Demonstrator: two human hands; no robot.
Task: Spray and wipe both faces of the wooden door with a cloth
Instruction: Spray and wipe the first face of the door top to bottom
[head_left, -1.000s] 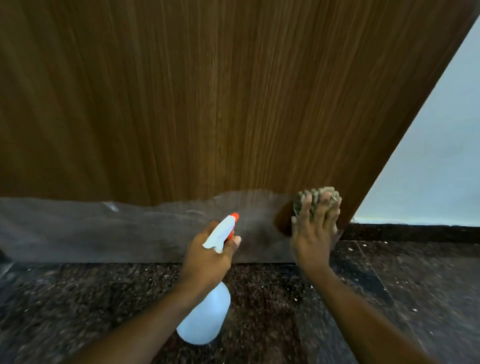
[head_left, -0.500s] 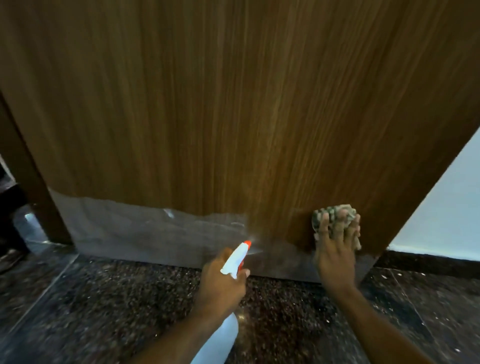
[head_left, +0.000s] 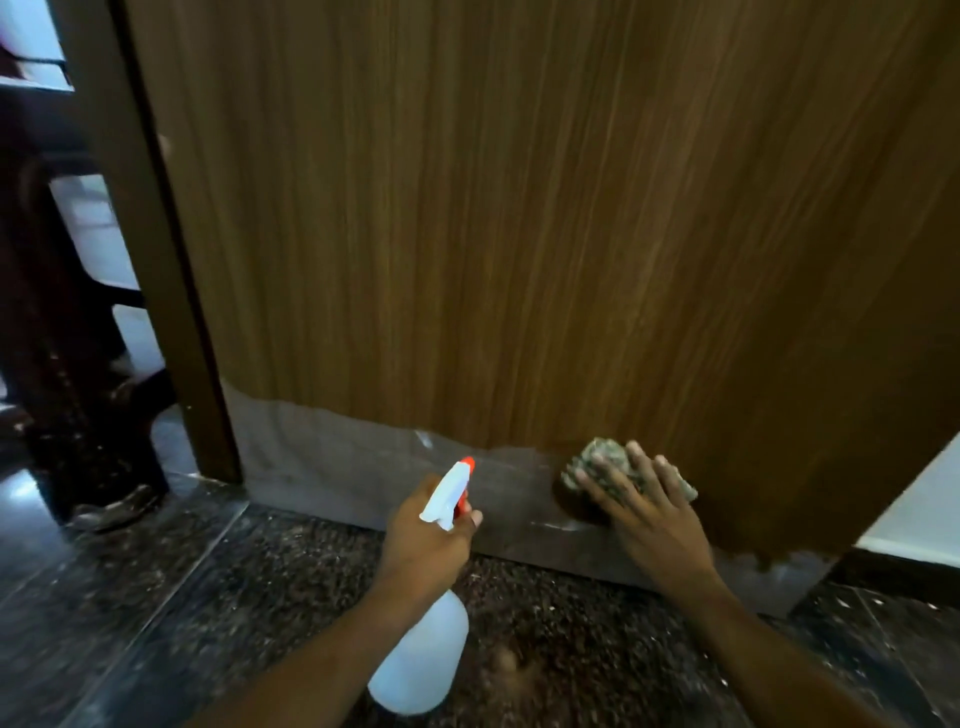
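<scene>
The brown wooden door (head_left: 519, 234) fills most of the view, with a grey band (head_left: 337, 467) along its bottom. My right hand (head_left: 649, 514) presses a crumpled grey-green cloth (head_left: 602, 457) flat against the lower door, fingers spread and straight over it. My left hand (head_left: 431, 540) grips the neck of a white spray bottle (head_left: 421, 654) with a white trigger head and an orange nozzle (head_left: 466, 463) aimed at the grey band. The bottle's body hangs below my wrist.
A dark door frame post (head_left: 150, 270) stands at the left, with dark furniture (head_left: 67, 364) beyond it. The floor (head_left: 234, 597) is dark speckled stone. A white wall (head_left: 919, 514) with a dark skirting shows at the right.
The view has pulled back and shifted, so more of the door and the frame shows. My right hand has slid the cloth leftward and lower along the door. The bottle stays aimed at the grey band.
</scene>
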